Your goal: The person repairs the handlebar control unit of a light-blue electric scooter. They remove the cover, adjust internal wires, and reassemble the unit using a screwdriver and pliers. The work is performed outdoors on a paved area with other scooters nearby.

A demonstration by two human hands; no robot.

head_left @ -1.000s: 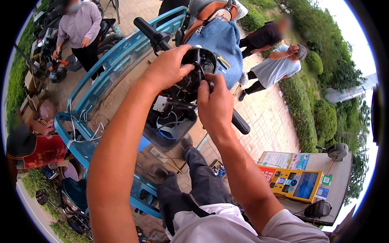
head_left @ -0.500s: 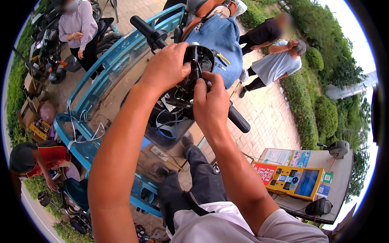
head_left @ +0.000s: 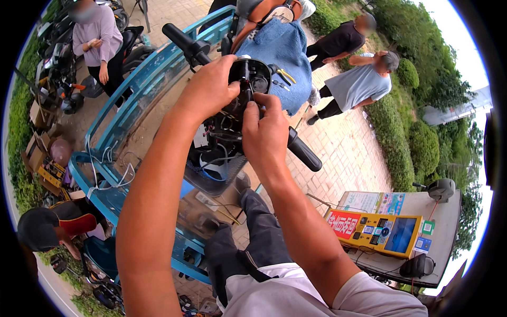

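Note:
Both my hands work at the open black handlebar housing [head_left: 260, 84] of an electric bike. Curled over its left rim is my left hand [head_left: 207, 91], closed, with the thumb reaching in toward the middle. My right hand [head_left: 268, 129] is closed at the lower side, its thumb and index finger pinching a small dark piece that I cannot make out. A slim black part runs up the housing between my hands. The left grip [head_left: 180, 37] and right grip [head_left: 304, 151] stick out at either side. Below hangs a black mesh basket [head_left: 211, 182] with cables in it.
A blue towel [head_left: 288, 47] lies beyond the housing, with yellow-handled pliers [head_left: 286, 75] on it. A blue metal frame [head_left: 105, 124] curves along the left. People stand at far left and right; another bends at lower left. A yellow device [head_left: 383, 232] sits on a table at right.
The handlebar and both my hands sit slightly farther left in view; their hold looks the same. The person at lower left has leaned lower and inward.

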